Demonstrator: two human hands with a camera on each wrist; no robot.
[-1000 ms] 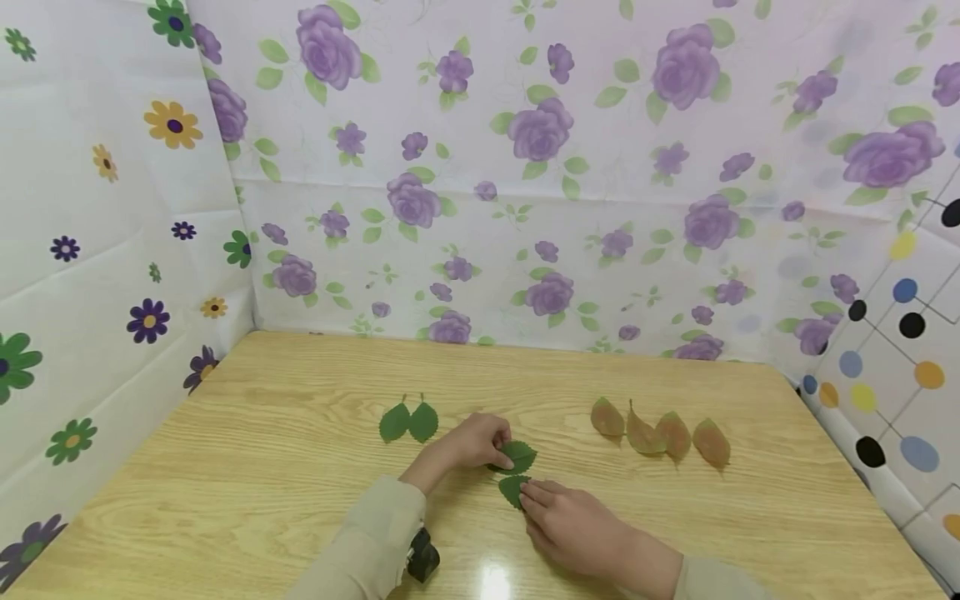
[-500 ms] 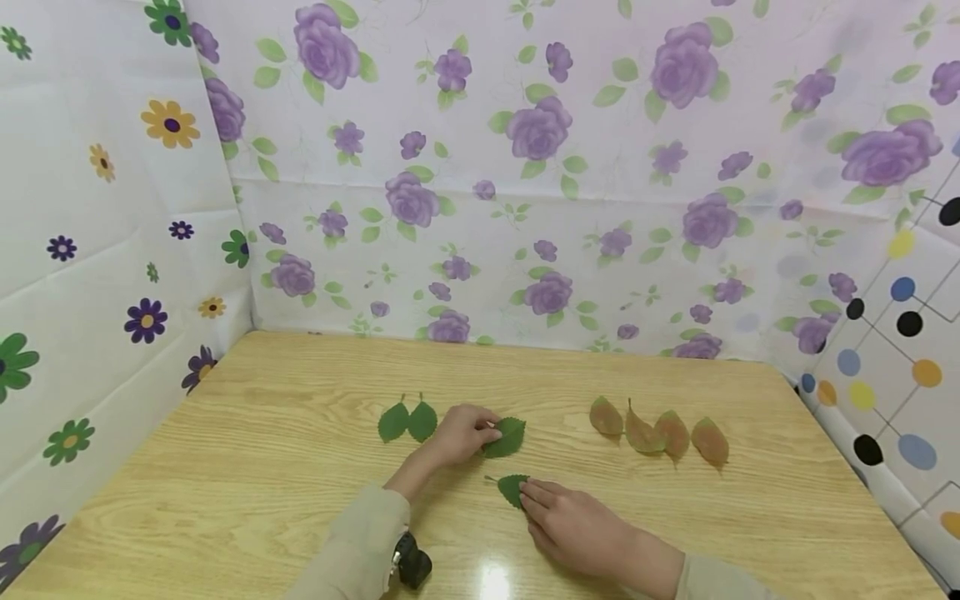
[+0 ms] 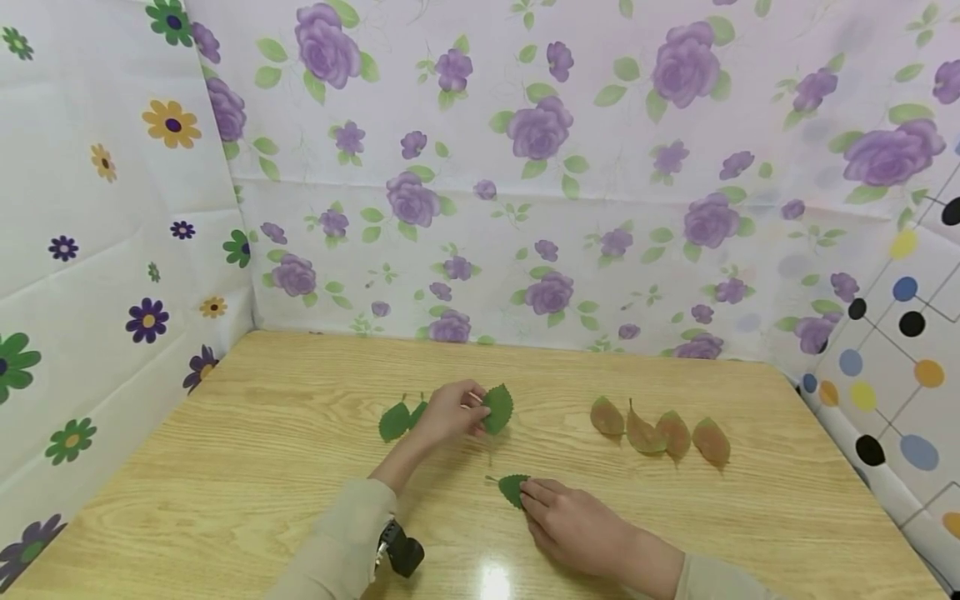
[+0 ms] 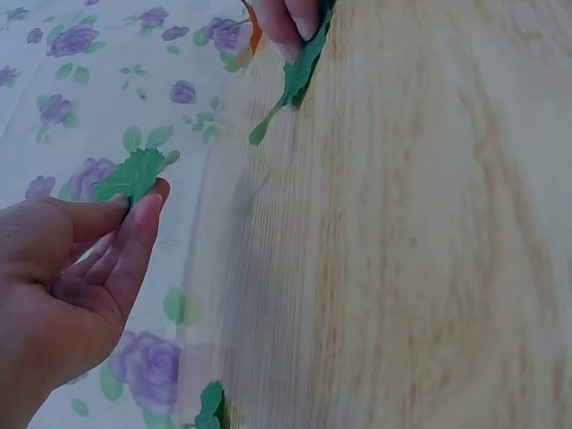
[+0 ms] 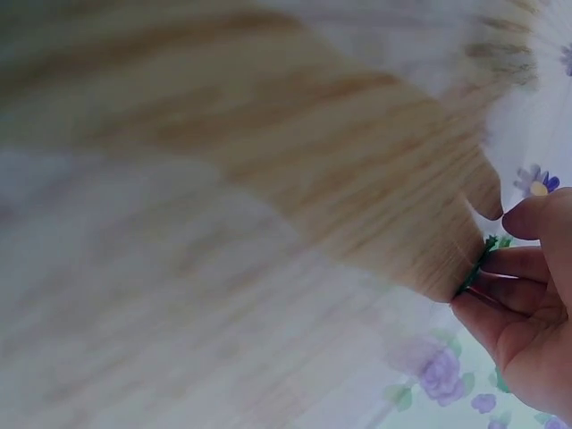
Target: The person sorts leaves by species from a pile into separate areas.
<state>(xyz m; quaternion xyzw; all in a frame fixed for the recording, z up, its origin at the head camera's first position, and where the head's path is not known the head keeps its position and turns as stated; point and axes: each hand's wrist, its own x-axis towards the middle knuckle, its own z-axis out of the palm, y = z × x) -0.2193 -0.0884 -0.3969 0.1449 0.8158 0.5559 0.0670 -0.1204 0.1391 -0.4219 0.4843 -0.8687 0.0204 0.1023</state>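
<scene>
My left hand (image 3: 447, 415) pinches a green leaf (image 3: 498, 408) with a toothed edge between thumb and fingers; the stalk points down toward me. In the left wrist view that leaf (image 4: 136, 177) is raised above the table, fingertips at its edge. Nearer me, my right hand (image 3: 577, 525) rests with extended fingers over a second green leaf (image 3: 511, 488), covering its right part; its stalk points left. The right wrist view shows this leaf (image 5: 476, 268) under the fingertips, with the thumb apart from it.
Two more green leaves stand side by side at the left, one (image 3: 393, 422) whole in view, the other (image 3: 417, 412) partly behind my left hand. Several reddish-brown leaves (image 3: 672, 435) lie in a row at the right. Flowered cloth (image 3: 480, 250) hangs behind the wooden table (image 3: 300, 500).
My left hand has drawn a green leaf away from the one under my right hand, moving it up and slightly left and turning it upright. My right hand has stayed in place.
</scene>
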